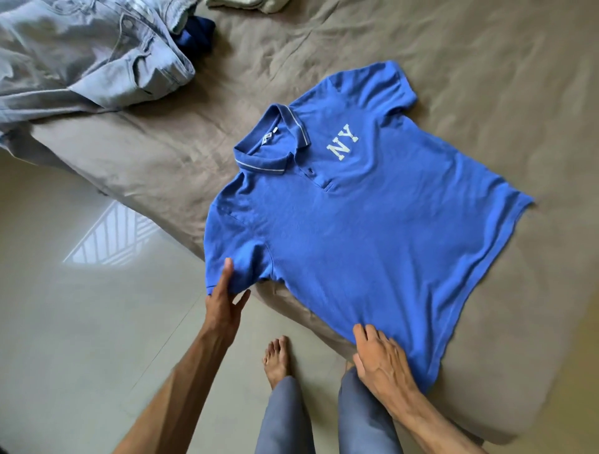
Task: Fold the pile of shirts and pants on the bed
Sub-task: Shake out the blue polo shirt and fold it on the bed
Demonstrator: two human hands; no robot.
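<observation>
A blue polo shirt (350, 233) with white "NY" letters lies spread face up on the bed (486, 97), its collar pointing toward the upper left. My left hand (225, 301) pinches the near sleeve's hem at the bed's edge, thumb on top of the cloth. My right hand (379, 359) rests with its fingers on the shirt's near lower corner, by the hem. Pale blue jeans (84, 55) lie crumpled at the far left of the bed.
A dark blue garment (194, 35) peeks out beside the jeans, and a light cloth (246, 4) lies at the top edge. The bed's brown sheet is wrinkled. Grey tiled floor (81, 324) lies to the left, with my bare foot (277, 359) and legs below.
</observation>
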